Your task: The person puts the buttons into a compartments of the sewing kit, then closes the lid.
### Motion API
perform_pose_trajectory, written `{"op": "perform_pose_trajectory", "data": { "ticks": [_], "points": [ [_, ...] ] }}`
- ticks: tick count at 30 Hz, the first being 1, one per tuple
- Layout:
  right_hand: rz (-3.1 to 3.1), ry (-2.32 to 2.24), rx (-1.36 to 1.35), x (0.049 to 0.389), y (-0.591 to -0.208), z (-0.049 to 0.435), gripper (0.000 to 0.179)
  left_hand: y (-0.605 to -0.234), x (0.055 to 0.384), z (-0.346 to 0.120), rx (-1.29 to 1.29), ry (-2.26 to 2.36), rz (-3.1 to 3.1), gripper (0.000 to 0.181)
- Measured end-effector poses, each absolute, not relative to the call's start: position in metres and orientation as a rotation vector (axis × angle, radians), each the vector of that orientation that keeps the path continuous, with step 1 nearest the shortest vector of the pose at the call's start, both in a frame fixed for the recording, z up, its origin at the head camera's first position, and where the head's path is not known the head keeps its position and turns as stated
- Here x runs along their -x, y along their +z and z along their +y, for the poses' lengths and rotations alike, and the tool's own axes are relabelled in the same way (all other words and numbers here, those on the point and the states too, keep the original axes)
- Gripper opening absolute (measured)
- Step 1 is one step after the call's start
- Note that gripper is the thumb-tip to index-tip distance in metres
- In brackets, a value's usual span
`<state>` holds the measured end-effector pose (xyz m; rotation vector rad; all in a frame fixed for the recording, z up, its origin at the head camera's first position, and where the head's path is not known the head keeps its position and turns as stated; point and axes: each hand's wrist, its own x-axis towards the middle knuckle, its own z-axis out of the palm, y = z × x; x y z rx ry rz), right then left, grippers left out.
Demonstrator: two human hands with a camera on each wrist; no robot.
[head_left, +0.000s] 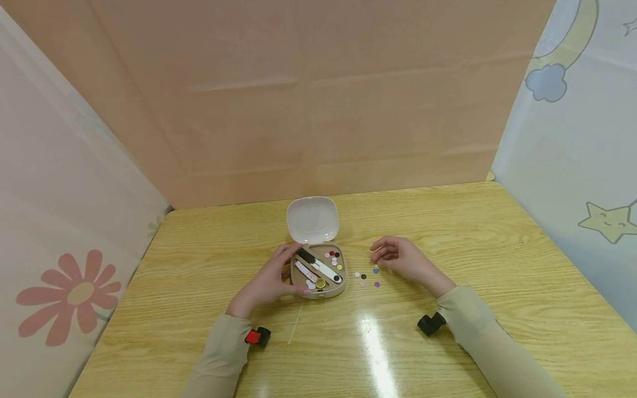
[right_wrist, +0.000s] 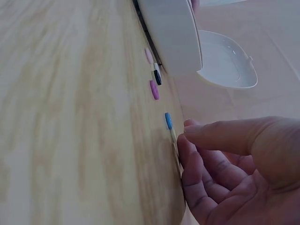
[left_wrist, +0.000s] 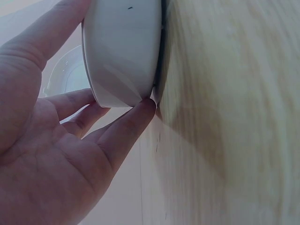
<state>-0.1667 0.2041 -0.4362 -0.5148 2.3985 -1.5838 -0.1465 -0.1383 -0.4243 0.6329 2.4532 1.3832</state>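
A small beige box point(head_left: 322, 293) stands on the table with its white lid point(head_left: 312, 220) raised at the back. My left hand point(head_left: 271, 279) holds its left side, thumb at the front and fingers at the back corner. Inside lie a long white tool with a black end point(head_left: 327, 271), a white-and-pink strip point(head_left: 304, 272), a round gold piece point(head_left: 320, 283) and several small buttons point(head_left: 334, 263). My right hand point(head_left: 405, 260) hovers right of the box, fingers loosely bent, close to a blue button point(right_wrist: 168, 121) and a pale button point(right_wrist: 174, 135). Nothing shows between its thumb and fingers.
Beside the box on the wooden table lie a purple button point(head_left: 376, 284), a black button point(head_left: 363, 277), a white button point(head_left: 356, 274) and a pink button point(head_left: 363, 285). A thin pale stick point(head_left: 296, 325) lies in front of the box. Cloth-like walls border the back and sides.
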Motion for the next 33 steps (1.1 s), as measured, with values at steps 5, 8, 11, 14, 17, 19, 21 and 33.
{"op": "perform_pose_trajectory", "data": {
  "ticks": [5, 8, 11, 14, 17, 19, 21, 33],
  "points": [
    [2.399, -1.574, 0.527, 0.1665, -0.4371, 0.2034, 0.030, -0.4230, 0.1456, -0.1379, -0.629, 1.381, 2.456, 0.099],
    [2.411, -1.558, 0.501, 0.1664, -0.4363, 0.2023, 0.029, -0.4221, 0.1452, -0.1375, -0.623, 1.385, 2.453, 0.097],
    [2.417, -1.543, 0.489, 0.1661, -0.4348, 0.2015, 0.030, -0.4221, 0.1451, -0.1375, -0.623, 1.393, 2.451, 0.096],
    [2.430, -1.527, 0.482, 0.1659, -0.4342, 0.2012, 0.029, -0.4224, 0.1453, -0.1375, -0.628, 1.404, 2.447, 0.096],
    [2.459, -1.500, 0.487, 0.1656, -0.4349, 0.2015, 0.029, -0.4227, 0.1455, -0.1374, -0.621, 1.393, 2.452, 0.097],
    [2.470, -1.488, 0.487, 0.1653, -0.4353, 0.2016, 0.029, -0.4233, 0.1460, -0.1374, -0.619, 1.384, 2.455, 0.098],
    [2.482, -1.481, 0.486, 0.1650, -0.4357, 0.2017, 0.028, -0.4233, 0.1462, -0.1374, -0.619, 1.378, 2.456, 0.099],
    [2.534, -1.455, 0.471, 0.1623, -0.4346, 0.2003, 0.029, -0.4183, 0.1432, -0.1346, -0.613, 1.416, 2.435, 0.096]
  ]
}}
